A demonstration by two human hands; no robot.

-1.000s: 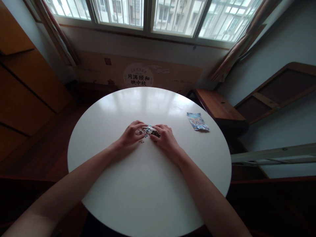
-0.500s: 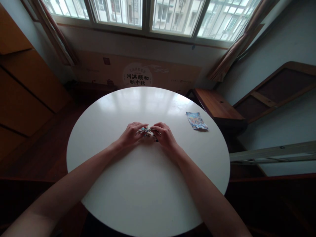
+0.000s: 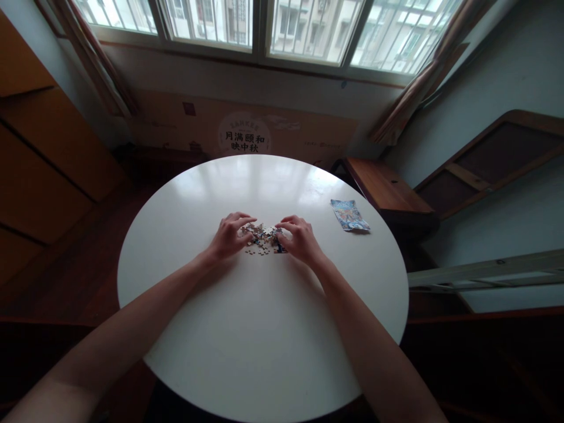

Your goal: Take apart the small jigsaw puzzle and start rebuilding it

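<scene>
Landmark: round white table [image 3: 264,341], seen from above.
Small pieces: a loose scatter of tiny puzzle pieces [image 3: 261,239] lies near the table's middle, slightly towards its far side.
Left hand [image 3: 229,236]: rests palm down on the table at the scatter's left edge, fingers spread and arched, fingertips on the outer pieces, gripping nothing.
Right hand [image 3: 300,238]: rests on the table at the scatter's right edge, fingers curled over a dark clump of pieces; it may be pinching one, but the pieces are too small to tell.
Printed packet [image 3: 349,215]: lies flat near the table's right rim, well apart from both hands.
</scene>
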